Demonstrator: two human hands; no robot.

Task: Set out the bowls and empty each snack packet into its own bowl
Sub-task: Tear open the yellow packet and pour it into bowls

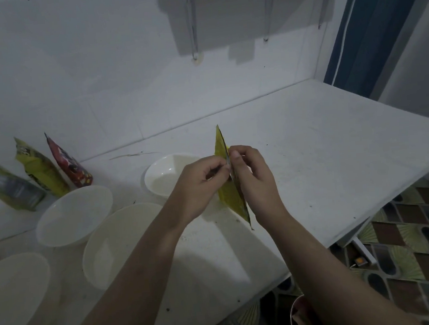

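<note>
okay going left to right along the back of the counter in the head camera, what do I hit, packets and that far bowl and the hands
Grey-green packet → yellow-green packet → red packet → far bowl → left hand → held yellow packet → right hand.

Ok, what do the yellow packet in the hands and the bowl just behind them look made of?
Yellow packet: thin printed plastic or foil film, by its creases and flat sharp edge; both the left hand and the right hand pinch it. Bowl: smooth, glossy off-white, with a soft sheen inside; likely plastic or melamine, though glazed ceramic cannot be ruled out.
</note>
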